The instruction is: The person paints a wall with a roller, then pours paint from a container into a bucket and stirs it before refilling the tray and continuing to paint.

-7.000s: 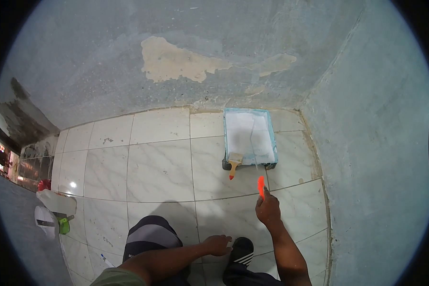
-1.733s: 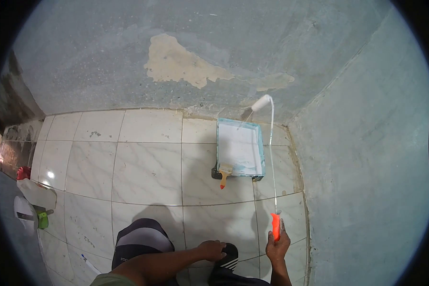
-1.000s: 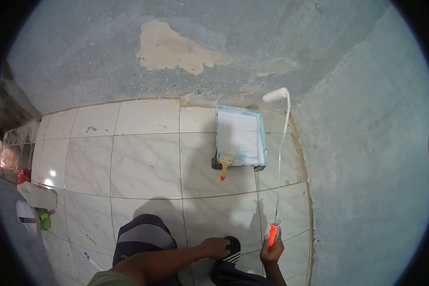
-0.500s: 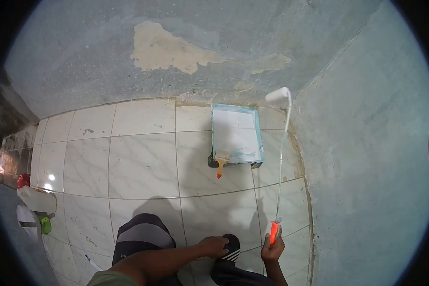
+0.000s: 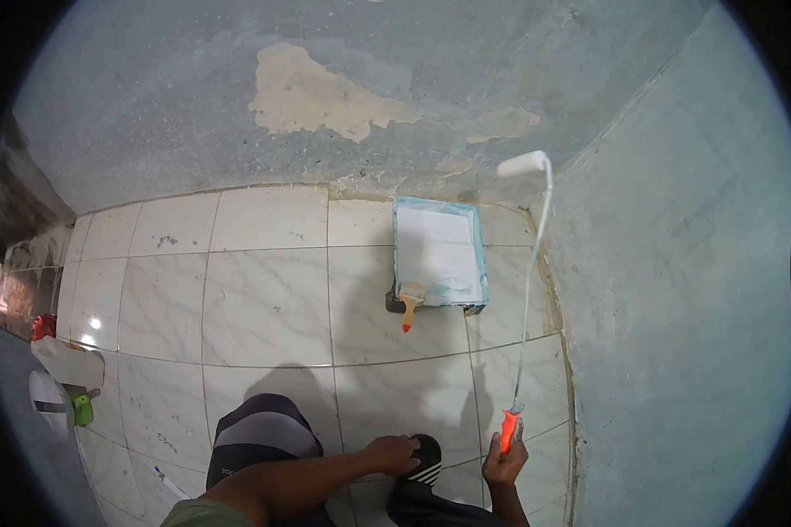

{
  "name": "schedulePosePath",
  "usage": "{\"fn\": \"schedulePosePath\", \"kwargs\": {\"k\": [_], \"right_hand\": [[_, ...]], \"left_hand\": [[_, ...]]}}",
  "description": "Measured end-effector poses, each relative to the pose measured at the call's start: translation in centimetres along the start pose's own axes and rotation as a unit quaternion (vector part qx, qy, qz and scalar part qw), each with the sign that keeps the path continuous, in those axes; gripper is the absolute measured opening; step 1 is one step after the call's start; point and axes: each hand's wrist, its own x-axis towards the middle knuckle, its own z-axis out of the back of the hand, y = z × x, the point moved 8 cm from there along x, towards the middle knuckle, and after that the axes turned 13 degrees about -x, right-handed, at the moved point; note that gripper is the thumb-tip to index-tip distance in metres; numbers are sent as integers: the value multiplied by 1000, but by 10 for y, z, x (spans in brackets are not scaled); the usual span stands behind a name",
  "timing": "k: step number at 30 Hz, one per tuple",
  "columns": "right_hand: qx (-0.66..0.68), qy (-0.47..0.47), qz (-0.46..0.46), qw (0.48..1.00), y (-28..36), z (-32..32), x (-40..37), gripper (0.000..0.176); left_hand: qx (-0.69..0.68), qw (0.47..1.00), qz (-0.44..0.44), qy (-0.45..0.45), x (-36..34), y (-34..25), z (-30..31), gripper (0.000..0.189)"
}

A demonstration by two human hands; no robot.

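Note:
My right hand (image 5: 505, 461) grips the orange handle of a paint roller (image 5: 524, 164) with a long thin wire frame. Its white sleeve is raised in front of the wall, near the right corner. My left hand (image 5: 394, 455) hangs loosely beside the black striped slipper (image 5: 425, 458), fingers slightly bent and partly hard to make out, with no object seen in them. On the floor ahead lies a paint tray (image 5: 481, 255) with a blue-smeared rim and white paint inside. A flat paintbrush (image 5: 409, 306) with a wooden, red-tipped handle leans on its near edge.
Grey walls, one with a bare beige patch (image 5: 312, 97), meet at the right corner. White tiles (image 5: 264, 299) cover the floor. At the left are a white container (image 5: 68, 363), a green item (image 5: 83, 410) and a red item (image 5: 44, 328). A thin white-and-blue stick (image 5: 169, 481) lies lower left.
The paint roller has risen slightly and swung a little to the right in my right hand. My left hand has hardly moved, and the view has shifted slightly.

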Motion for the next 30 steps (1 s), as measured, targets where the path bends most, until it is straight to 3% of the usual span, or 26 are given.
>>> {"fn": "schedulePosePath", "kwargs": {"k": [2, 4, 6, 8, 12, 14, 15, 17, 21, 24, 26, 30], "right_hand": [[-35, 13, 5, 999, -24, -16, -28, 38], [-63, 122, 54, 989, -30, -42, -48, 45], [10, 86, 55, 995, -3, -31, -22, 44], [-19, 184, -1, 983, -12, -42, -38, 43], [-60, 96, 21, 993, -25, -31, -45, 43], [-65, -26, 64, 996, -20, -15, -39, 42], [-69, -40, 56, 995, -21, -10, -40, 42], [-114, 160, 0, 981, -37, -34, -43, 42], [-133, 122, 24, 983, -30, -31, -55, 34], [-148, 59, -1, 987, -37, -21, -57, 43], [-117, 177, -10, 977, -52, -29, -45, 45], [-131, 134, 31, 982, -24, -13, -39, 45]], "left_hand": [[4, 1000, -1, -6, 1, 3, -1, 51], [-5, 1000, -9, -7, 5, 6, -3, 51], [-4, 1000, -10, -10, 5, 3, 1, 51], [-3, 1000, -7, -1, 0, 7, -6, 51], [-6, 1000, -10, 7, 2, 5, -6, 52], [9, 1000, -12, 18, 7, 8, -11, 53], [12, 1000, -21, 15, 14, 17, -17, 53], [26, 999, -34, 19, 28, 30, -28, 54], [13, 998, -64, 14, 23, 5, -14, 56], [-11, 997, -70, -5, 1, -28, 0, 53], [-49, 997, -27, 45, -7, -35, 0, 62], [-33, 997, -50, 49, -2, -28, 1, 65]]}}
